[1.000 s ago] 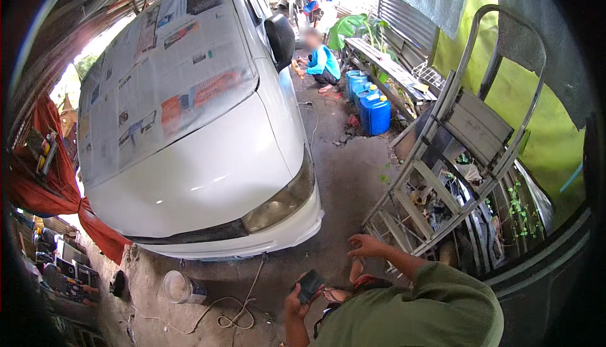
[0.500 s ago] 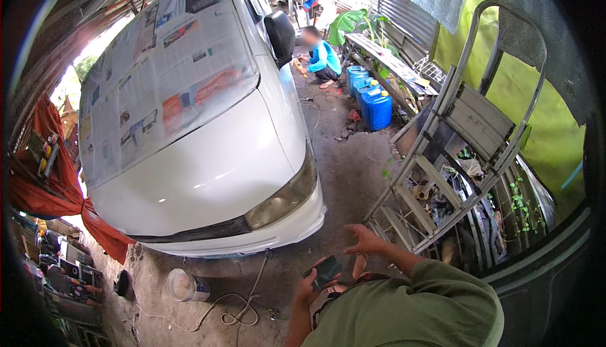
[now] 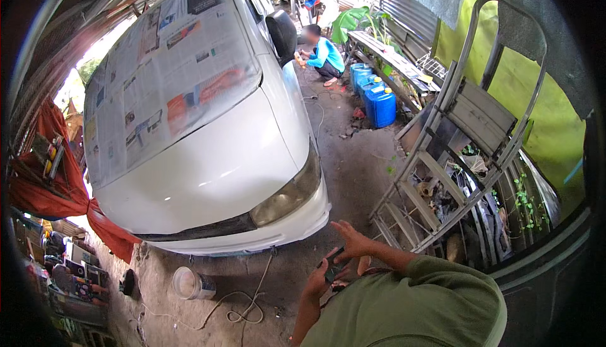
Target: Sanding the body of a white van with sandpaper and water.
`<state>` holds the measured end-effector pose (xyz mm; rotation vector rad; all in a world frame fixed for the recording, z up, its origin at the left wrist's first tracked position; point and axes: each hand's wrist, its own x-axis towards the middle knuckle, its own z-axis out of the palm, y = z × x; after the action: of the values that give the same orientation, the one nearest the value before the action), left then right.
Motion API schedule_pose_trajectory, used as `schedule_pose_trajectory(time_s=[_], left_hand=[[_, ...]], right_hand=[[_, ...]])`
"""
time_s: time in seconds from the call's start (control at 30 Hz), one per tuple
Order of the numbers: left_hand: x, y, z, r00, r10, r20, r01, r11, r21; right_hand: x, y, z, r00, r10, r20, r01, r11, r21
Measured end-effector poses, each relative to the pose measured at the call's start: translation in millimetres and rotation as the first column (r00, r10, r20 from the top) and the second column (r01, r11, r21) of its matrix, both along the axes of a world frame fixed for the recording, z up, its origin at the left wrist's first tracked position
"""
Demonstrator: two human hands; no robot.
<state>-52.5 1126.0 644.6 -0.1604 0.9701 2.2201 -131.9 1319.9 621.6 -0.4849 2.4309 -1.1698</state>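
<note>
My left hand (image 3: 317, 281) is closed around a dark, flat phone (image 3: 334, 269), low in the picture in front of my body. Close beside it is my right hand (image 3: 352, 243), its fingers stretched out and apart. The right hand's lower part overlaps the phone's upper edge; whether it touches cannot be made out. Ahead stands a white van (image 3: 208, 183), its windshield covered with newspaper sheets (image 3: 170, 76).
A bucket (image 3: 193, 283) and a pale cord (image 3: 243, 312) lie before the van. A metal stepladder (image 3: 429, 176) leans at right. Blue jugs (image 3: 380, 106) stand farther back, near a crouching person (image 3: 327, 57) beside the van. A red cloth (image 3: 53, 176) hangs at left.
My right hand has come down and left to the phone. The phone has tilted and now shows a narrower side. The crouching person's hands have shifted slightly.
</note>
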Motion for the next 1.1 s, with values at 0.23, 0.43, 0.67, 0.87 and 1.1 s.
schedule_pose_trajectory(time_s=[0.23,0.43,0.67,0.87,1.1], left_hand=[[14,-23,-7,0.995,0.077,0.059,-0.087,0.978,0.192],[14,-35,-3,0.981,0.184,0.064,-0.185,0.983,0.014],[9,2,13,0.999,0.032,0.032,-0.03,0.998,-0.051],[18,-4,1,0.999,0.033,0.037,-0.035,0.998,0.051],[39,-20,-10,0.994,0.093,0.063,-0.099,0.989,0.112]], right_hand=[[-6,43,-29,0.988,-0.15,0.027,0.147,0.986,0.08],[2,40,-20,0.985,-0.056,0.164,0.079,0.987,-0.14],[22,-24,13,0.999,0.033,-0.023,-0.033,0.999,0.004],[15,-15,21,0.98,0.044,-0.194,-0.033,0.998,0.06],[25,-24,21,0.997,0.0,-0.072,0.006,0.997,0.078]])
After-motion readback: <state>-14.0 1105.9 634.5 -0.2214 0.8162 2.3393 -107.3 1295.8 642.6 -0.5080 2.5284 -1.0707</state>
